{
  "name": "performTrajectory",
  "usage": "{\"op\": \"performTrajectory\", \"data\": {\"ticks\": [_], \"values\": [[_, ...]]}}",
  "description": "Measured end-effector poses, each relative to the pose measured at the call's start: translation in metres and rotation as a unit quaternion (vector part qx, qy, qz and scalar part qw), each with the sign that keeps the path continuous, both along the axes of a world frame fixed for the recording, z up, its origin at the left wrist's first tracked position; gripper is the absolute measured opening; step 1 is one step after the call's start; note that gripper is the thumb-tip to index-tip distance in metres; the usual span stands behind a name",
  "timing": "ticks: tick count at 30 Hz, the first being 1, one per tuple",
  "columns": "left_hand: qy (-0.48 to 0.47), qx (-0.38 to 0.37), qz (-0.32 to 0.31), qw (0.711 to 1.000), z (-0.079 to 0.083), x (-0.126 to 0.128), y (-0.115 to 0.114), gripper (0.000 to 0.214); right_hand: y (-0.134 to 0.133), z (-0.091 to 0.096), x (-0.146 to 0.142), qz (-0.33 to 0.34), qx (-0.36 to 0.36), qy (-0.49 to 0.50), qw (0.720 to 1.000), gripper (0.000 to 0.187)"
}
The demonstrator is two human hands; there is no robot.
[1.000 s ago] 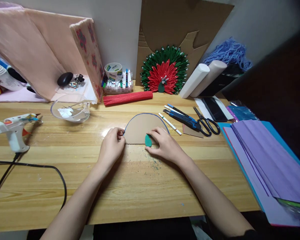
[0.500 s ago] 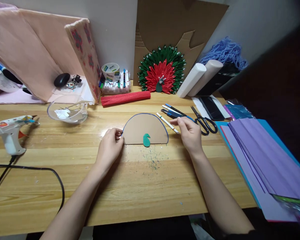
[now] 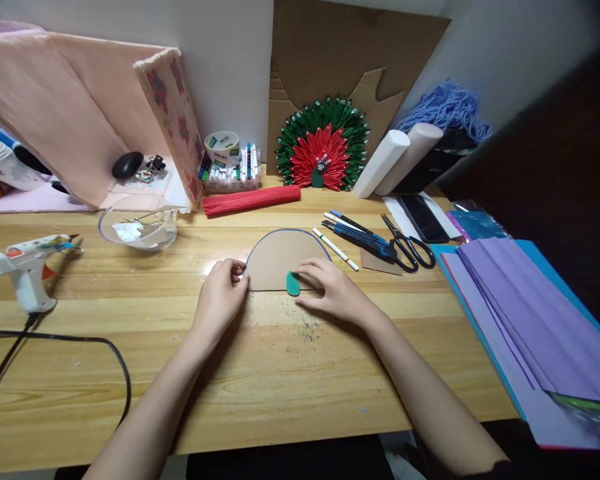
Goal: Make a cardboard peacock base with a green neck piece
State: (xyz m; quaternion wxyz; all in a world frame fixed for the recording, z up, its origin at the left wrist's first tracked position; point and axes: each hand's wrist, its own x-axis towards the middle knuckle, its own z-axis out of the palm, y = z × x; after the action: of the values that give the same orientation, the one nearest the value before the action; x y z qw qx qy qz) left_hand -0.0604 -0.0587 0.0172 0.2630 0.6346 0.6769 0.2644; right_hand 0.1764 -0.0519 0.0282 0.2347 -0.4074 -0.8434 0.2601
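A brown cardboard half-disc (image 3: 278, 260) with a blue outlined arc lies flat on the wooden table (image 3: 280, 373). A small teal cut-out (image 3: 293, 285) sits at the middle of its straight lower edge. My left hand (image 3: 221, 297) pinches the half-disc's left corner, fingers closed. My right hand (image 3: 333, 292) lies over the half-disc's right part, fingers stretched flat and pressing beside the teal piece. The half-disc's right corner is hidden under that hand.
Pens (image 3: 350, 230) and black scissors (image 3: 409, 245) lie right of the half-disc. Purple paper sheets (image 3: 535, 320) fill the right side. A glue gun (image 3: 25, 263) with its cable (image 3: 80, 340), a clear bowl (image 3: 137, 227), a red roll (image 3: 253, 199) and a red-green peacock craft (image 3: 323, 143) stand around.
My right hand, which was up by the pens half a second ago, has come back left and down onto the half-disc beside the teal piece. My left hand has stayed put.
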Motion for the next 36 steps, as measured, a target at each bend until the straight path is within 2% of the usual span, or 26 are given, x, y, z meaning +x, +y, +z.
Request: {"op": "performTrajectory", "data": {"ticks": [7, 26, 31, 36], "values": [[0.033, 0.015, -0.003, 0.999, 0.001, 0.000, 0.001, 0.022, 0.002, -0.006, -0.003, 0.002, 0.007, -0.001, 1.000, 0.037], [0.026, 0.002, -0.003, 1.000, 0.007, 0.002, 0.002, 0.031, 0.002, -0.008, -0.004, 0.001, 0.032, -0.012, 0.999, 0.031], [0.019, -0.006, 0.001, 1.000, 0.009, 0.003, 0.002, 0.034, 0.002, -0.004, 0.000, 0.037, 0.072, -0.010, 0.997, 0.028], [0.016, -0.010, 0.003, 1.000, 0.008, 0.003, 0.001, 0.034, 0.001, -0.008, 0.001, 0.061, 0.098, -0.024, 0.993, 0.024]]}}
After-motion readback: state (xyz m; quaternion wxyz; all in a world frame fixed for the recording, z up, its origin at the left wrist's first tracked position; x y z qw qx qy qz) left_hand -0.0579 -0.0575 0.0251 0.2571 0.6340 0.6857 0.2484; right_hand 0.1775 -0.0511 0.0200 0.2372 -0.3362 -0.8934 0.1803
